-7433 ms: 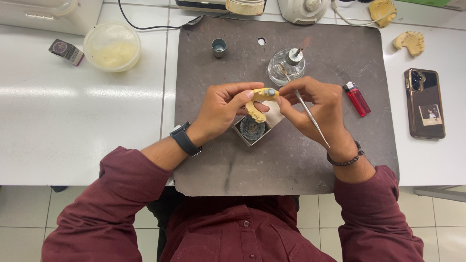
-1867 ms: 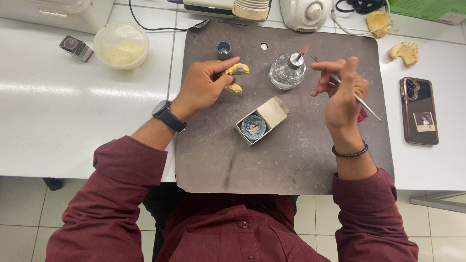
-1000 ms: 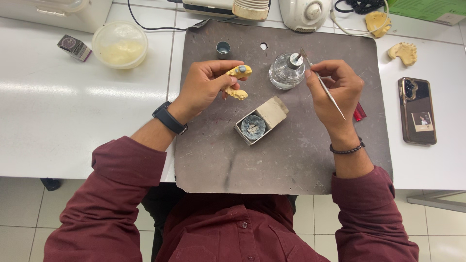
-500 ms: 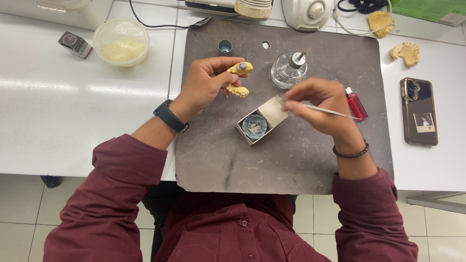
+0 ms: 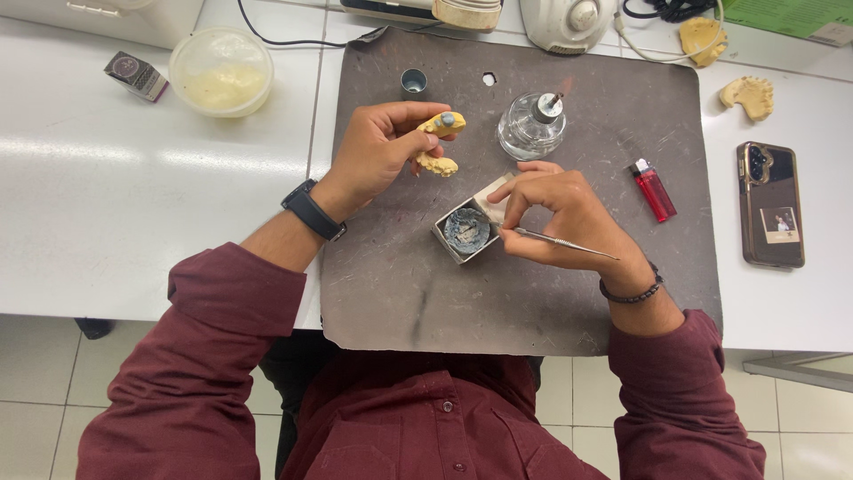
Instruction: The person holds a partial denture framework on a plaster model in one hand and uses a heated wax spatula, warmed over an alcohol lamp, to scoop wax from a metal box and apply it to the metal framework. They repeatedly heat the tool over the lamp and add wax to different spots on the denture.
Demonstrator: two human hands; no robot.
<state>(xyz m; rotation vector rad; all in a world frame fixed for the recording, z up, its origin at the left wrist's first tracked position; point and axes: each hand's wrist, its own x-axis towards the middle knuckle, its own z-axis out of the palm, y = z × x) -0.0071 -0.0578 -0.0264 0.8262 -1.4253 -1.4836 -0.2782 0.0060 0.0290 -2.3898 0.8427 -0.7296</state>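
Observation:
My left hand (image 5: 378,151) holds a yellow dental cast (image 5: 440,142) above the dark work mat (image 5: 533,293), fingers closed around it. My right hand (image 5: 555,218) grips a thin metal instrument (image 5: 564,244), its tip down at the small open tin of grey wax (image 5: 466,231) in the mat's middle. A lit glass spirit lamp (image 5: 530,127) stands just behind my right hand.
A red lighter (image 5: 653,189) lies right of the lamp and a phone (image 5: 770,204) sits off the mat. Two more yellow casts (image 5: 751,95) rest at the back right. A lidded plastic tub (image 5: 220,73), a small box (image 5: 135,76) and a tiny metal cup (image 5: 413,81) sit at the back left.
My right hand brought the instrument down from the lamp's flame to the wax tin. The left hand kept the cast raised, nearly still.

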